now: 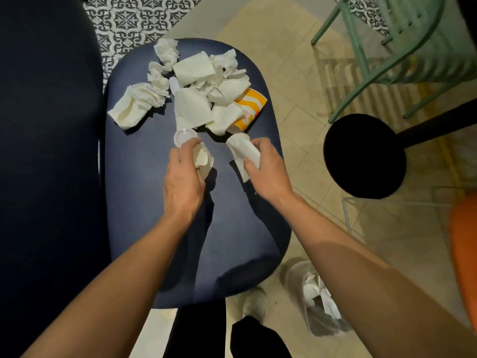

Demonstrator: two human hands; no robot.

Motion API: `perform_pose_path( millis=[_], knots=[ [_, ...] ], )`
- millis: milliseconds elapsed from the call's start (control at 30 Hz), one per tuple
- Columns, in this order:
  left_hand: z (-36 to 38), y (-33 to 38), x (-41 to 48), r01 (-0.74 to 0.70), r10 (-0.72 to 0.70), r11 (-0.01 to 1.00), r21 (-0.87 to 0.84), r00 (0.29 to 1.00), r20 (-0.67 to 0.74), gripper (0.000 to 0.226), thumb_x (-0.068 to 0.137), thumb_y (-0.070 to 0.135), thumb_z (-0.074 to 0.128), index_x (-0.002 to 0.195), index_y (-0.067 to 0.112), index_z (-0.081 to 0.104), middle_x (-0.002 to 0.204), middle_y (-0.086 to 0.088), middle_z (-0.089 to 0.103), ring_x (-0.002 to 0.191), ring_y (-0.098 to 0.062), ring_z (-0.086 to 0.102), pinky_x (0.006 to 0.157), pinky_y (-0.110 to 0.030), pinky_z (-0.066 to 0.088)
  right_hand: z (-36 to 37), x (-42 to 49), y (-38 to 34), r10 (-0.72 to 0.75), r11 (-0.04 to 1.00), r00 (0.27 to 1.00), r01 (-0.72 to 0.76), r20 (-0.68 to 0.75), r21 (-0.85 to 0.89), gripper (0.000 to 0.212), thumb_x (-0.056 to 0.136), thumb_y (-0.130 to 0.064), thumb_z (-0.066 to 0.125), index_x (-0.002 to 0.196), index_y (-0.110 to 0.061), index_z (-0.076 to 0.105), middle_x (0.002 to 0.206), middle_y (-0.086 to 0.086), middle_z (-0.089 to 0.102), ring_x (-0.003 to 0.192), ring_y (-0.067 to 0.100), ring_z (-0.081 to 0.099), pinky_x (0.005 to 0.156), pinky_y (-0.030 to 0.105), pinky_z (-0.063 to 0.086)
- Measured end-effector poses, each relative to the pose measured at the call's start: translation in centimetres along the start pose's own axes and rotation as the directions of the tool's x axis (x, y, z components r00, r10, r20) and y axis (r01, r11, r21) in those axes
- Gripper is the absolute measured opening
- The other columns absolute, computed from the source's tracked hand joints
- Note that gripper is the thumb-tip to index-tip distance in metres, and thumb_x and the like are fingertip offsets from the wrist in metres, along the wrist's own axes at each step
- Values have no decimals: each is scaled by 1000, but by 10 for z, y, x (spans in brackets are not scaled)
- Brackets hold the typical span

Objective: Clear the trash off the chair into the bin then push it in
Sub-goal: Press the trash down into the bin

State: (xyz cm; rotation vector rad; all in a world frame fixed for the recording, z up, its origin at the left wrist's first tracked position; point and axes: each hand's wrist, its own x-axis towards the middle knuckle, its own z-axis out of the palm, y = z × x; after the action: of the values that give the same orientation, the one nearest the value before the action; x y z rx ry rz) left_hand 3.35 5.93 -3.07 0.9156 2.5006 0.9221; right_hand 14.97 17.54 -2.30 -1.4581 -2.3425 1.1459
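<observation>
A dark blue padded chair seat (pixel 144 202) fills the middle of the view. Its far half carries a heap of crumpled white napkins (pixel 196 71) and a yellow-and-white paper carton (pixel 249 109). My left hand (pixel 183 177) grips a crumpled napkin (pixel 204 157) together with a small clear plastic cup (pixel 183 136). To its right, my right hand (pixel 265 169) holds a rolled white napkin (pixel 242 151). A clear bin (pixel 312 303) with white paper inside stands on the floor by the seat's near right corner.
A black round table base (pixel 364 156) stands on the tiled floor to the right of the chair. A green metal chair (pixel 392 42) is at the far right, an orange seat (pixel 462 244) at the right edge. My shoe (pixel 254 303) is beside the bin.
</observation>
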Motion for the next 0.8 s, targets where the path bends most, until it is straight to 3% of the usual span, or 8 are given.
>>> perform_pose_path(
  millis=[200, 467, 567, 800],
  knots=[
    [35, 32, -57, 0, 3, 997, -79, 1000, 30, 53, 83, 9, 47, 128, 33, 37, 121, -4, 42, 101, -27, 51, 79, -32, 37, -32, -53, 48, 37, 999, 998, -36, -44, 37, 35, 87, -19, 60, 118, -18, 42, 112, -2, 52, 91, 10, 48, 60, 10, 34],
    [98, 77, -138, -71, 90, 985, -157, 989, 120, 56, 83, 1, 37, 126, 36, 37, 122, 2, 43, 88, -16, 48, 74, -29, 36, -76, -126, 130, 146, 989, 988, -143, -58, 48, 35, 86, -17, 58, 116, -17, 41, 111, 4, 56, 94, 22, 56, 72, 33, 47],
    [119, 85, -158, -96, 128, 976, -193, 978, 165, 58, 81, -1, 37, 128, 33, 39, 120, 4, 44, 86, -5, 42, 75, -21, 33, -83, -147, 159, 179, 983, 980, -175, -82, 51, 35, 86, -16, 59, 116, -17, 42, 109, 3, 56, 91, 20, 56, 68, 28, 42],
    [153, 93, -209, -169, 223, 965, -200, 930, 290, 55, 81, -1, 41, 129, 25, 41, 126, 0, 47, 103, -5, 44, 85, -21, 35, -89, -194, 210, 283, 959, 954, -278, -104, 54, 34, 86, -15, 57, 116, -16, 43, 110, 5, 57, 92, 21, 56, 71, 30, 45]
  ],
)
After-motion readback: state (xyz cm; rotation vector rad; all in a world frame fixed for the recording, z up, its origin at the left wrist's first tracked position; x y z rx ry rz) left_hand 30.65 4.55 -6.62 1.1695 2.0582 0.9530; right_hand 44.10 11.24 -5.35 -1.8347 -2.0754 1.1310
